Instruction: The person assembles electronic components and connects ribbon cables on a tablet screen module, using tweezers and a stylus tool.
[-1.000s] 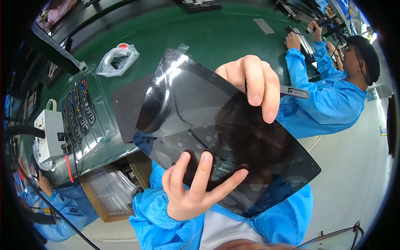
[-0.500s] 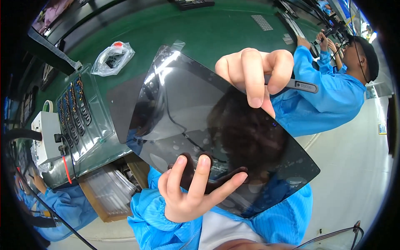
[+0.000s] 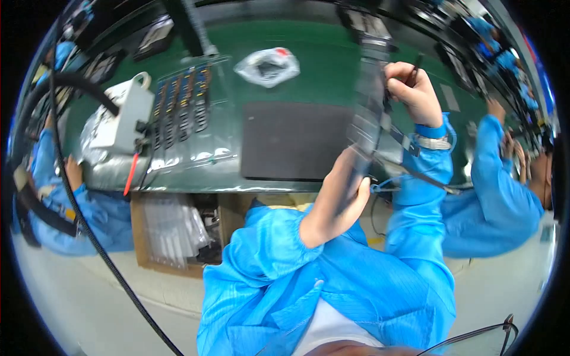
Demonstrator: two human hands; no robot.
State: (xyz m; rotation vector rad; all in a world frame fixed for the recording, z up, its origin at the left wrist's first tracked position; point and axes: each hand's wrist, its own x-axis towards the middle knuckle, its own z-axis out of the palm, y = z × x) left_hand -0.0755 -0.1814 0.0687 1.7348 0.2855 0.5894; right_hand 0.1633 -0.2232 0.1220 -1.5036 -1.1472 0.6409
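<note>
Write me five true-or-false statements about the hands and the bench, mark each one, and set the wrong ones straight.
1. The left hand holds the dark flat panel, which shows nearly edge-on. True.
2. The right hand is empty. False: a thin dark tool sticks out of it.
3. The white box stands to the right of the dark mat. False: it stands to the mat's left.
4. The clear bag with a red spot lies on the green bench top. True.
5. The cardboard box holds nothing but cables. False: clear plastic packaging fills much of it.
</note>
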